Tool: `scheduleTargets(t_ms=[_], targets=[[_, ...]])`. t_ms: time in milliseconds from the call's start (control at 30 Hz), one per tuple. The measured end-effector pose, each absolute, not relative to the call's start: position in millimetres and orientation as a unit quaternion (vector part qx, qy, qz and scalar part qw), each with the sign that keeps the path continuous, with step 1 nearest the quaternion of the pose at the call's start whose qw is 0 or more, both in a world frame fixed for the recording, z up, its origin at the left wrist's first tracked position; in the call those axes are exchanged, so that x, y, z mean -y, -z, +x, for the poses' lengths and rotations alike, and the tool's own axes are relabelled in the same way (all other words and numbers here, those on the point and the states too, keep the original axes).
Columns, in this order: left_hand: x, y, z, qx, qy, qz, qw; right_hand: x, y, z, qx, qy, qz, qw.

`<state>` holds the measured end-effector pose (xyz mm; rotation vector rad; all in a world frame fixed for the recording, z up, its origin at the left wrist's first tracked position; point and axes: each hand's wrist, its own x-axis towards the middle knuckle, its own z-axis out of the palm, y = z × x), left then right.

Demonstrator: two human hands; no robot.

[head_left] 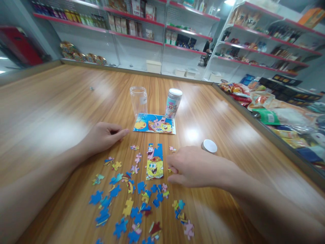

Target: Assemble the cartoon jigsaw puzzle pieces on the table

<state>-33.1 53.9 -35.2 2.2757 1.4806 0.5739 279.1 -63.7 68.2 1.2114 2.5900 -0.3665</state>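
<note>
A partly joined jigsaw puzzle (155, 162) lies in front of me, with a yellow cartoon figure and a pink one on blue. Just right of it, my right hand (189, 166) is closed low over the table. A yellow puzzle piece (169, 170) shows between its thumb and curled fingers, mostly hidden. My left hand (106, 136) rests on the wood with curled fingers and thumb pointing right, nothing visible in it. Beyond the puzzle lies a picture card (154, 124) with the same characters. Loose blue puzzle pieces (120, 227) and others in several colours are spread nearer to me.
Behind the card stand a clear plastic jar (138, 101) and a labelled canister (173, 103) with a silver lid. A round lid (209, 146) lies beyond my right wrist. Packaged goods (266, 115) line the right edge of the table (63, 98). Stocked shelves (137, 37) rise behind.
</note>
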Motion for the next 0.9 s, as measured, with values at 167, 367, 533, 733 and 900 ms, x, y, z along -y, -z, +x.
scheduleTargets(t_ms=[167,367,533,733,900], targets=[[-52.3,32.8,-33.1,-0.526,-0.199,0.806,0.185,66.9,-61.3,269.6,-0.885,0.141,0.416,0.153],[-52.9,33.7,-33.1,-0.524,-0.196,0.807,0.187,65.7,-65.7,277.1,-0.882,0.111,0.431,0.154],[-51.6,32.0,-32.5,-0.529,-0.195,0.805,0.184,74.6,-73.4,275.8,-0.868,0.134,0.44,0.189],[-50.2,28.6,-30.7,-0.534,-0.196,0.802,0.184,76.7,-72.4,276.4,-0.847,0.141,0.451,0.244],[-50.8,28.7,-31.2,-0.537,-0.192,0.8,0.183,81.8,-75.9,274.6,-0.857,0.125,0.449,0.221]])
